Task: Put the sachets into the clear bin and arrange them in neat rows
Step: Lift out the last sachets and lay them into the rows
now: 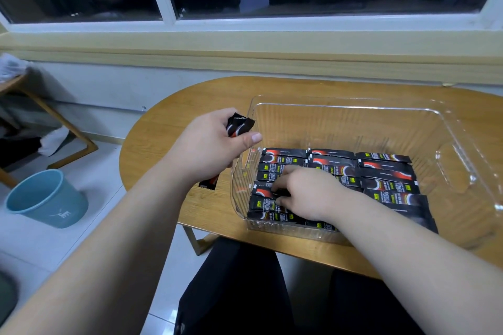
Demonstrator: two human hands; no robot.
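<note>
Nearest first, at the near-left corner of the clear bin [351,107], and a risk is spotted. The rows of sachets [388,185] there are packed edge to edge, so a neighbour could be dragged out of line, or lifted, if the tilted sachet [262,193] is tugged too hard. The right hand [307,193] is reached over the bin's near wall and curled down, with fingertips and thumb closed on that tilted sachet in the left row. Three rows are laid across the bin's near half, and the middle and right ones are judged even. Just outside the bin's left wall, above the desk [168,128], the left hand [209,141] is clamped round a bundle of spare sachets [241,125]. One could be dropped onto the desk if that grip is slackened. No sachets are seen yet in the bin's far half.
</note>
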